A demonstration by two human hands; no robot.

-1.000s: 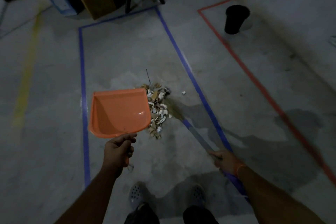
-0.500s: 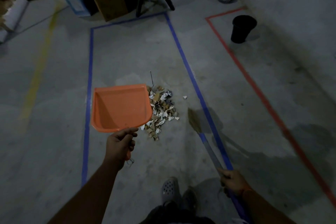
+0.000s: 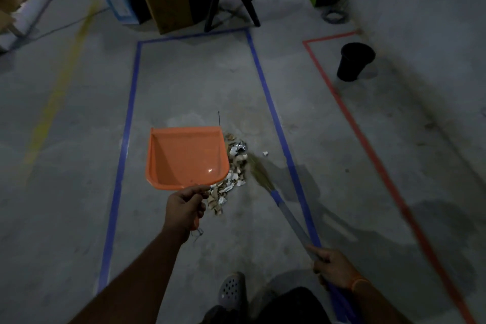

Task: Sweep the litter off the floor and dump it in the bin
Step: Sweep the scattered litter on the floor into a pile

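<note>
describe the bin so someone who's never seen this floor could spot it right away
Find the red tape outline on the concrete floor, right of the blue tape rectangle. Just inside its far corner, by the wall, stands the black bin. It is the only round, dark, open-topped tub there; the other far things are boxes and a chair.

Concrete floor [image 3: 197, 81] — litter pile [image 3: 231, 179], black bin [image 3: 353, 62]

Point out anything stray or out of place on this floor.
One small white scrap lies apart from the litter pile, right of it and short of the blue tape line. A thin dark stick lies just beyond the orange dustpan. Nothing is in the dustpan yet.
</note>
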